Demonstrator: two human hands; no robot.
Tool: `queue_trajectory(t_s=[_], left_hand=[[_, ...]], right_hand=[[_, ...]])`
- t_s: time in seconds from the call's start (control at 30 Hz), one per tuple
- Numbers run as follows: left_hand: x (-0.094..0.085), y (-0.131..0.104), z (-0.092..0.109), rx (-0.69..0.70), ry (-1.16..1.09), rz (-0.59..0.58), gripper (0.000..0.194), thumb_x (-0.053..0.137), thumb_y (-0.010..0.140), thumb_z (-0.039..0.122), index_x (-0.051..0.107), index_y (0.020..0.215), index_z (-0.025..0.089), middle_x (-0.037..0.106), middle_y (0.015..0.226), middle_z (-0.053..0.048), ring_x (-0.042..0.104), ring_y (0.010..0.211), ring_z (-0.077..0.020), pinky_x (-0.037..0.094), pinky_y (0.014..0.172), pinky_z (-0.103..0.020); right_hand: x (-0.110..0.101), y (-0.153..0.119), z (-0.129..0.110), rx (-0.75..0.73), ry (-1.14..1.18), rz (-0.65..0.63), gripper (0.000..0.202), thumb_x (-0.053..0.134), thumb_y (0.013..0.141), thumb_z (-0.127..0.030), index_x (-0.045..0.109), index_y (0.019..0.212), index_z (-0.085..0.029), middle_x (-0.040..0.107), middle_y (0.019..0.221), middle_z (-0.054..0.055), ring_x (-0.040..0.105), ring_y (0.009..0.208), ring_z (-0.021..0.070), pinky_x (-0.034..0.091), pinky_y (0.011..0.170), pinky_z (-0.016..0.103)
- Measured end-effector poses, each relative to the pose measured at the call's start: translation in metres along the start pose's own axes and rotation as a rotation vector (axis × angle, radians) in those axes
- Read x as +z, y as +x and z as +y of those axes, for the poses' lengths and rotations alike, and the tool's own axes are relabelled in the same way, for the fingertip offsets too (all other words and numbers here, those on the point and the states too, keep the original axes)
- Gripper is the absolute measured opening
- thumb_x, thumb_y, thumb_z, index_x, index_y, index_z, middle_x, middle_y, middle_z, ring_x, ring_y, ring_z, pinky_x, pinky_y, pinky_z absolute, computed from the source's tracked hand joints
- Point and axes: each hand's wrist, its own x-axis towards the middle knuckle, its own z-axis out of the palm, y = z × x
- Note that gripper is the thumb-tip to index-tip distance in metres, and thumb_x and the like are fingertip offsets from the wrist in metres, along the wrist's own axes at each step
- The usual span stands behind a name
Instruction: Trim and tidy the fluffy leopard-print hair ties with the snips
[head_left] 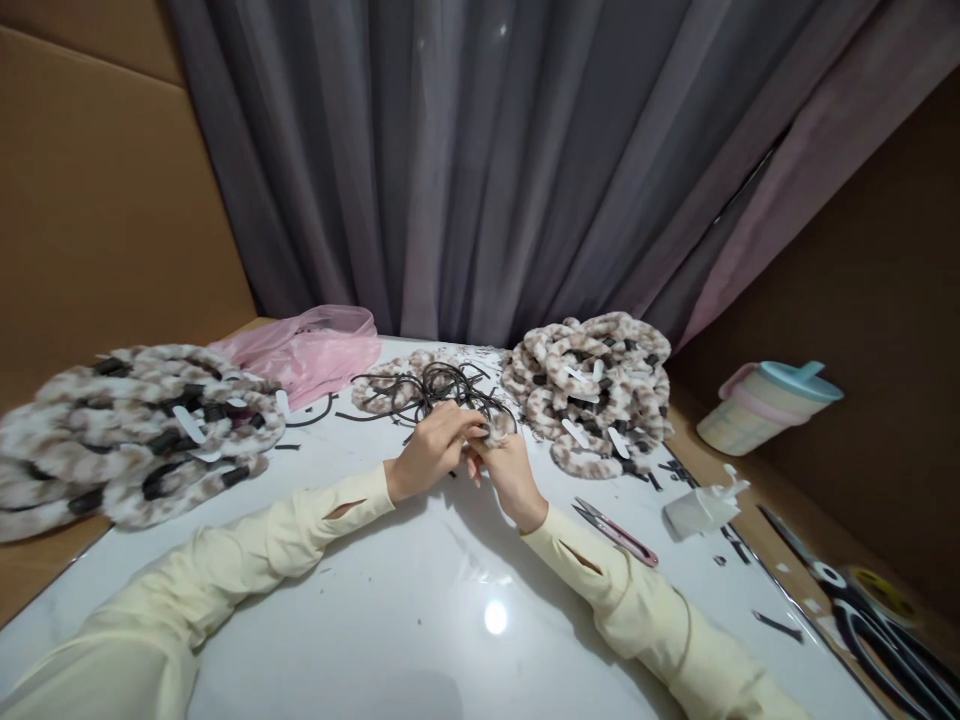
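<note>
My left hand (pixel 429 447) and my right hand (pixel 512 474) meet over the middle of the white table. A small part of a fluffy white-and-brown plush tube (pixel 498 428) shows at the fingers of my right hand, which are closed on it. The fingers of my left hand are bent together against the right thumb; what they pinch is hidden. Just behind both hands lies a tangle of thin black cords (pixel 444 382), partly over another fluffy piece (pixel 390 388). Thread snips (pixel 616 532) with pink handles lie to the right of my right hand.
Piles of fluffy rings with black joints and white tags lie left (pixel 161 405) and right (pixel 592 375). A pink plastic bag (pixel 315 345) is at the back left. Along the right are a small white bottle (pixel 697 512), a lidded cup (pixel 765 410), large scissors (pixel 862 610) and black scraps.
</note>
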Motion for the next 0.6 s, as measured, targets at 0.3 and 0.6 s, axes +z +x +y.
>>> queue_trajectory(t_s=[0.3, 0.6], left_hand=[[-0.007, 0.007, -0.014, 0.019, 0.021, -0.042, 0.021, 0.041, 0.084, 0.022, 0.06, 0.09, 0.017, 0.061, 0.077, -0.007, 0.049, 0.074, -0.0196, 0.037, 0.076, -0.033], [-0.004, 0.013, -0.009, -0.095, -0.012, -0.054, 0.018, 0.042, 0.084, 0.019, 0.056, 0.073, 0.019, 0.054, 0.069, -0.004, 0.046, 0.071, -0.0184, 0.035, 0.073, -0.03]], right_hand=[[-0.004, -0.013, -0.023, -0.248, -0.367, -0.006, 0.036, 0.041, 0.086, -0.036, 0.054, 0.059, -0.017, 0.045, 0.043, -0.004, 0.039, 0.041, 0.0085, 0.03, 0.041, 0.02], [-0.026, -0.008, -0.03, -0.609, -1.031, -0.077, 0.019, 0.038, 0.084, -0.008, 0.055, 0.079, -0.014, 0.056, 0.074, 0.006, 0.048, 0.063, 0.0152, 0.028, 0.05, 0.024]])
